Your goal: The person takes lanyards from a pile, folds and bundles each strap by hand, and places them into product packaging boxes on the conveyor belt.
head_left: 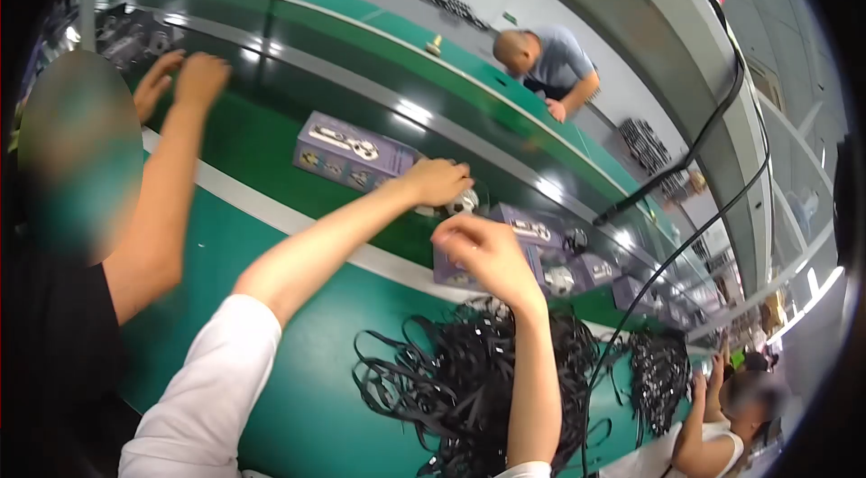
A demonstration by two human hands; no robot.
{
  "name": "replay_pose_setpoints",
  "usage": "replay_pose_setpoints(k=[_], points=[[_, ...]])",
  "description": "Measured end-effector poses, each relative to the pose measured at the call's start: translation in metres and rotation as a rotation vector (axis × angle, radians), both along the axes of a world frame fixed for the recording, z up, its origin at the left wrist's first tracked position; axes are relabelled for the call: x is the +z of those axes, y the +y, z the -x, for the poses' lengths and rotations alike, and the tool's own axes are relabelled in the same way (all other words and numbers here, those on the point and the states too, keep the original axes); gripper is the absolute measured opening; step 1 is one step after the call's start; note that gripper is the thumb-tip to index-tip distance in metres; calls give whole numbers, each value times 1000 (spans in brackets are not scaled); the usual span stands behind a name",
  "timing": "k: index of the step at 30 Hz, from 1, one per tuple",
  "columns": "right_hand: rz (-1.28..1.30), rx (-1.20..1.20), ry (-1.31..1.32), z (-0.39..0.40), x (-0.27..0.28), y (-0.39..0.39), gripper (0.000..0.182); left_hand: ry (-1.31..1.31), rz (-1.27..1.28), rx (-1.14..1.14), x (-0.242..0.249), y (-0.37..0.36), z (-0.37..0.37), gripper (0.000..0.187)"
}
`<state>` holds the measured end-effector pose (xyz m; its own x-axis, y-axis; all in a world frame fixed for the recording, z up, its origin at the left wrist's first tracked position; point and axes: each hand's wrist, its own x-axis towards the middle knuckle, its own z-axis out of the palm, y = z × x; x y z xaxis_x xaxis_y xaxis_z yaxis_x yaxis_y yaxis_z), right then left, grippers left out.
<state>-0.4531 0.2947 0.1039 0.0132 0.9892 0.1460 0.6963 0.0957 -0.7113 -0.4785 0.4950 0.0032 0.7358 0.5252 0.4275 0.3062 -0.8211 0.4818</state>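
My left hand (pixel 437 182) reaches over the belt at the right end of a purple printed box (pixel 352 151). Its bent fingers close at the edge of a small white-and-black device (pixel 464 202), which seems to have clear plastic around it. My right hand (pixel 487 252) is just nearer to me, above another purple box (pixel 451 269). Its fingers curl inward, and whatever they may hold is hidden. Below my right forearm lies a big tangled heap of black straps (pixel 460 379) on the green table (pixel 316 379).
More purple boxes (pixel 532 227) with white devices (pixel 559 280) line the belt on the right. A co-worker's hands (pixel 194 81) are at the upper left. Another person (pixel 550 68) leans over the far table. A black cable (pixel 667 252) hangs across the right side, near a second strap pile (pixel 658 374).
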Motion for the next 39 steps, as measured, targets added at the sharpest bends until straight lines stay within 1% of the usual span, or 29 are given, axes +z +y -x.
replay_pose_setpoints(k=[2,3,6,9,12,13,14,15,17,18,19,20,21,22,23,24,25,26,29,30,31,32,33,34,35,36,37,38,39], points=[[287,105,-382,12,8,-12,29,-8,-106,-104,-10,2,2,30],[383,113,-474,23,5,-19,36,29,-41,-49,3,-9,11,36],[334,156,-842,42,-46,-37,36,49,-172,45,24,-24,33,53],[337,183,-848,57,-65,-36,22,-154,-66,-84,44,-30,61,47],[307,267,-828,59,-56,-30,19,-297,296,-300,75,-35,95,34],[287,205,-728,65,-38,-26,15,-366,389,-332,83,-34,102,27],[223,191,-630,62,-28,-17,17,-358,505,-392,91,-32,110,29],[115,104,-497,63,-10,-11,18,-422,589,-479,91,-30,112,35],[119,-148,-100,72,42,-3,21,-547,815,-669,98,-36,114,53],[-145,-163,44,63,55,0,21,-608,959,-764,103,-49,116,64],[-411,-199,157,58,69,5,20,-651,1189,-963,105,-61,114,79],[-535,-224,166,53,89,6,22,-606,1292,-1105,107,-72,117,82],[-702,-209,206,48,104,10,21,-566,1312,-1209,103,-84,108,82],[-813,-136,215,46,121,10,20,-501,1215,-1307,96,-101,102,77],[-872,-100,253,42,135,11,20,-298,1301,-1313,98,-121,101,68],[-934,-74,294,46,147,12,20,-171,988,-1321,94,-137,101,57],[-964,-39,297,46,156,11,19,-127,954,-1351,91,-151,96,46],[-991,0,302,44,163,9,18,-28,983,-1378,92,-151,95,44],[-889,233,488,32,156,-13,20,-428,630,-702,118,-124,126,44],[-849,288,534,29,150,-20,21,-520,759,-618,123,-106,135,42],[-866,175,549,34,127,-14,23,-625,806,-643,136,-90,155,39],[-806,18,385,48,103,-10,25,-756,795,-569,154,-88,177,36],[-574,158,535,53,79,-2,27,-856,769,-533,159,-83,190,35],[-273,252,592,48,56,0,24,-944,686,-612,164,-80,199,33],[-72,263,527,40,29,3,22,-979,713,-616,167,-78,204,32],[122,316,532,47,28,3,19,-963,624,-522,168,-81,206,32],[222,302,639,51,26,-2,25,-958,552,-388,171,-82,206,33],[211,244,704,46,32,-4,24,-927,478,-357,168,-74,207,34],[67,158,610,41,39,-2,24,-1022,502,-328,166,-70,202,33]])
